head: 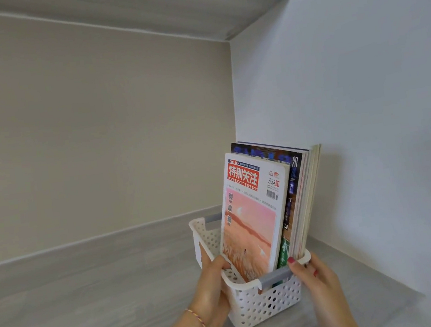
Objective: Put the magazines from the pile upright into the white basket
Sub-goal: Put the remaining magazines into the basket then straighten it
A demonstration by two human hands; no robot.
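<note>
A white perforated basket [265,302] with grey handles stands on the grey wood-grain surface near the right wall. Several magazines stand upright in it, leaning right toward the wall. The front one has a red title block and a pink cover [253,213]; a dark blue one [293,180] stands behind it. My left hand [210,282] grips the basket's left rim, with the thumb inside against the front magazine. My right hand [314,276] grips the basket's right near corner, its thumb hooked over the rim. No pile of magazines is in view.
A beige back panel [97,151] rises behind the surface, and a white wall [367,116] closes the right side. A shelf [188,5] runs overhead. Grey surface [90,303] stretches to the left of the basket.
</note>
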